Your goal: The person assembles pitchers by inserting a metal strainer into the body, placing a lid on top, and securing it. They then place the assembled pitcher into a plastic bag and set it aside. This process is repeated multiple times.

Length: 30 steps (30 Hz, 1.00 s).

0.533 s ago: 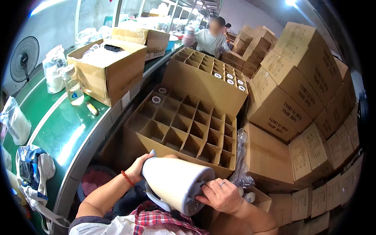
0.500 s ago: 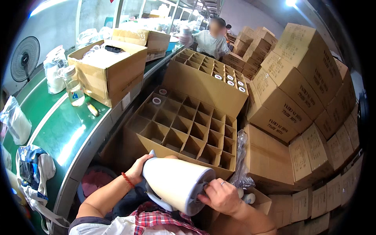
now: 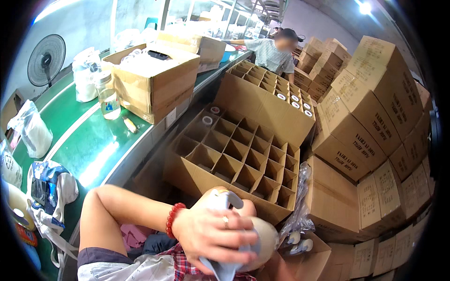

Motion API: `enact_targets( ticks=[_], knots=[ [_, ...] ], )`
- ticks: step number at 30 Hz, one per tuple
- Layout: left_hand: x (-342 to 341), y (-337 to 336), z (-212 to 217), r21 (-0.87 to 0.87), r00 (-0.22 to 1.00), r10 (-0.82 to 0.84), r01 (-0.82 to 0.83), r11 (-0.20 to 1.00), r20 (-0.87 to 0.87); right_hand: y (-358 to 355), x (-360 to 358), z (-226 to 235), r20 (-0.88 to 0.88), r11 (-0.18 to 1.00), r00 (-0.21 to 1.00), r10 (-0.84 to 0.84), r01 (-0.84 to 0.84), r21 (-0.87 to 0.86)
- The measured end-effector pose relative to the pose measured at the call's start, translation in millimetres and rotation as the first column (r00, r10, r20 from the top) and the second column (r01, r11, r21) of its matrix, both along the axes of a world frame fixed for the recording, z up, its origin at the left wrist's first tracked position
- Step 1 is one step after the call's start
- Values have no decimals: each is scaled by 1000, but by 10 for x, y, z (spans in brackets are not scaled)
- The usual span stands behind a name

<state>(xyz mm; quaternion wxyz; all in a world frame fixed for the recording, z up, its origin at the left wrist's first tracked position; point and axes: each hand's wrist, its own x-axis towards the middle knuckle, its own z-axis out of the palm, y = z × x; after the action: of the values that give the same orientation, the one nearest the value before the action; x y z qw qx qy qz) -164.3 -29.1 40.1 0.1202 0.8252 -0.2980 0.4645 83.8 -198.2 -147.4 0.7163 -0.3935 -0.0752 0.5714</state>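
A cream vacuum jug (image 3: 266, 239) with grey-blue plastic trim is tilted in front of me, low in the view. My left hand (image 3: 218, 234), with a red bead bracelet at its wrist, lies across the jug's grey-blue part, its fingers curled over it and slightly blurred. A grey-blue curved piece of the jug sticks up beyond the knuckles. My right hand is mostly hidden behind the jug and the left hand; its fingers cannot be made out. Just past the jug stands an open carton (image 3: 201, 171) with cardboard dividers, two white-ringed round items in its far left cells.
Behind it is another divided carton (image 3: 262, 100) with several white-topped items. Stacked cartons (image 3: 361, 117) rise at the right. On the left, a green conveyor (image 3: 70, 145) carries a box (image 3: 154, 84), a bottle (image 3: 108, 100) and bags. A person (image 3: 274, 54) stands at the back.
The jug has turned, so its round base no longer faces right. My left hand has moved from its far end across its front. My right hand has gone from plain view at the base.
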Motion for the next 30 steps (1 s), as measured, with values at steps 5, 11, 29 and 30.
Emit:
enact_targets(
  ticks=[5, 11, 29, 30],
  knots=[
    [254, -72, 55, -34, 983, -157, 154, 987, -96, -375, 70, 102, -2, 983, 983, -183, 183, -17],
    [730, -4, -747, -395, 960, 129, -221, 892, -247, -842, 387, 107, 223, 981, 963, -149, 173, -93],
    [419, -71, -2129, 76, 300, 171, -303, 950, -938, -1051, 433, -456, 68, 895, 927, -368, 373, -245],
    [419, -61, -2154, 74, 299, 173, -316, 946, -938, -1067, 398, -469, 68, 898, 929, -364, 369, -238]
  ],
)
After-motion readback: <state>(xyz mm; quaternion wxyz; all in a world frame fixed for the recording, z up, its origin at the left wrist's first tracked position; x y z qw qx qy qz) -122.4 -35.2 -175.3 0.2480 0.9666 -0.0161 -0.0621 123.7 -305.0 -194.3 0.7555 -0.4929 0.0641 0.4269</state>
